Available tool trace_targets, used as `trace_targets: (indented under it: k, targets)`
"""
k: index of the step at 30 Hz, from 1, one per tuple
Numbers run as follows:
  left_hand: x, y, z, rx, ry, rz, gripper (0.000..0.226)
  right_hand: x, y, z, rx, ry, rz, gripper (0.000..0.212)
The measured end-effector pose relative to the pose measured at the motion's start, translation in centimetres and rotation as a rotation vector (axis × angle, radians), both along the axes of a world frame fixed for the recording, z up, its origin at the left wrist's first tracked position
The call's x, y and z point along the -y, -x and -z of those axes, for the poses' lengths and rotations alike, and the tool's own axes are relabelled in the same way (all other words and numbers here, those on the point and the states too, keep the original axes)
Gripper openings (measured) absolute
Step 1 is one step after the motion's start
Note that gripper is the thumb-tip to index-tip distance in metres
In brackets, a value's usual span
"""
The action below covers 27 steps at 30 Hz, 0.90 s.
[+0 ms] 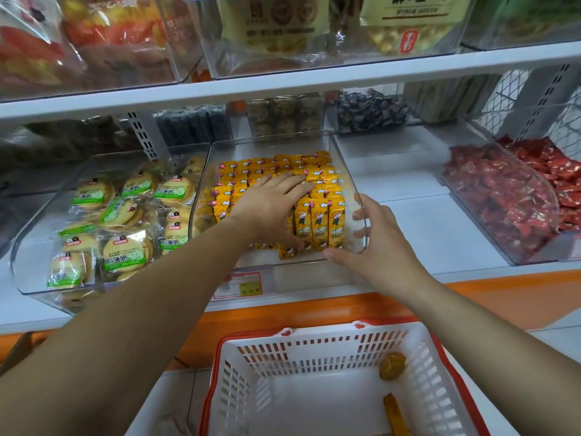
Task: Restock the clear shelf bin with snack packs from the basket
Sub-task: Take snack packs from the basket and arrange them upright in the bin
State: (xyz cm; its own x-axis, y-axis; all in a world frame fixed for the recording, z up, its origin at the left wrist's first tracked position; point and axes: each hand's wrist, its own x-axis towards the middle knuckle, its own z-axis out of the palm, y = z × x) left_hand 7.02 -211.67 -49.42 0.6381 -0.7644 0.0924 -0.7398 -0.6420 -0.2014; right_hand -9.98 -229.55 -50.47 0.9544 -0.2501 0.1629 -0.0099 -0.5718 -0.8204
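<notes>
Bin: clear plastic shelf bin (pixel 347 171) on the shelf at 12 o'clock, white slotted plastic basket (pixel 314 333) at 6.
Packs: small yellow foil snack packs (pixel 319 221) stand in tight rows inside; we'd guess light, crinkly, slippery, so pinch them by the sides.
Left hand (pixel 270 202): spread flat on the pack tops.
Right hand (pixel 377 243): curled round the bin's 4 o'clock corner.
Leftover: one long yellowish pack (pixel 394 413) in the basket, well apart from both hands.

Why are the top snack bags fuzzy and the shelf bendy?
Head view: the big cream snack bags up top are blurred near the frame's edge; the wide-angle lens bows the white shelf edge; the small yellow snack packs in the clear plastic bin look sharp.
</notes>
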Motion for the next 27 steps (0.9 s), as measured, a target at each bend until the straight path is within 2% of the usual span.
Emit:
trace_targets:
  k: [9, 12, 15, 19, 24, 27]
  targets:
    - [0.4, 0.1, 0.1, 0.006, 0.010, -0.023, 0.128, -0.1, -0.1, 0.0, -0.020, -0.002, 0.006, 0.101]
    - [0.4, 0.4, -0.2, -0.026, 0.005, -0.019, 0.130, -0.2, 0.0, -0.1, -0.027, -0.003, 0.008, 0.100]
    - [0.7, 0.8, -0.4, -0.089, 0.083, -0.034, 0.130, -0.2, 0.1, -0.2, -0.021, -0.008, 0.005, 0.100]
    - [2.6, 1.5, -0.6, -0.120, 0.185, -0.025, 0.120, -0.3, 0.2, -0.3, -0.021, -0.012, 0.004, 0.098]
    - [4.0, 1.4, -0.2, -0.076, 0.126, -0.069, 0.106, -0.3, 0.3, -0.3, -0.021, 0.017, 0.009, 0.096]
    - [4.3, 2.1, -0.7, -0.113, 0.124, -0.106, 0.102, -0.5, 0.6, -0.5, -0.015, 0.096, 0.000, 0.087]
